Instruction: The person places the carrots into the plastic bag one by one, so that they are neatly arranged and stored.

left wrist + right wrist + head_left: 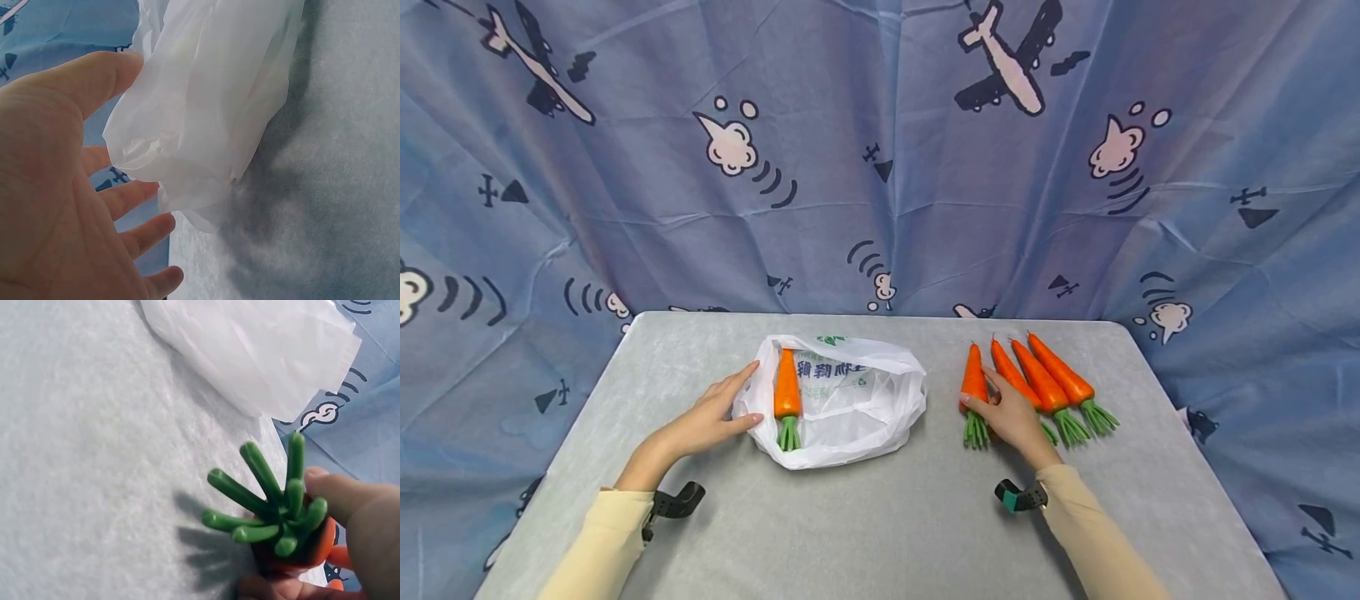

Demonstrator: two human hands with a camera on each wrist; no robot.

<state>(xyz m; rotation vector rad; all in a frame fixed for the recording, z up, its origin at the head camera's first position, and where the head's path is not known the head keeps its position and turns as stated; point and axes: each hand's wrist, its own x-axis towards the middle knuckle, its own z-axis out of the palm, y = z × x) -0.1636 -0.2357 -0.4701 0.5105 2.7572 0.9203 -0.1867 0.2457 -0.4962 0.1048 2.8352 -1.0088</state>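
A white plastic bag (880, 433) with printed characters lies with its mouth open on the table. One orange carrot (787, 387) with green stalks is inside, along the left wall. My left hand (706, 421) is at the bag's left side, thumb and fingers spread apart, the fingertips touching or very near the plastic. To the right of the bag, my right hand (1011, 417) grips another carrot (973, 375) between thumb and fingers, near the leafy end. In the right wrist view its green stalks (275, 519) point toward the camera, and the fingers partly hide its body.
Several more carrots (1060, 371) lie fanned out just right of my right hand, one partly covered by it. The grey table (850, 533) has its far edge against a blue curtain (865, 167) printed with planes. Each wrist wears a dark band (677, 502).
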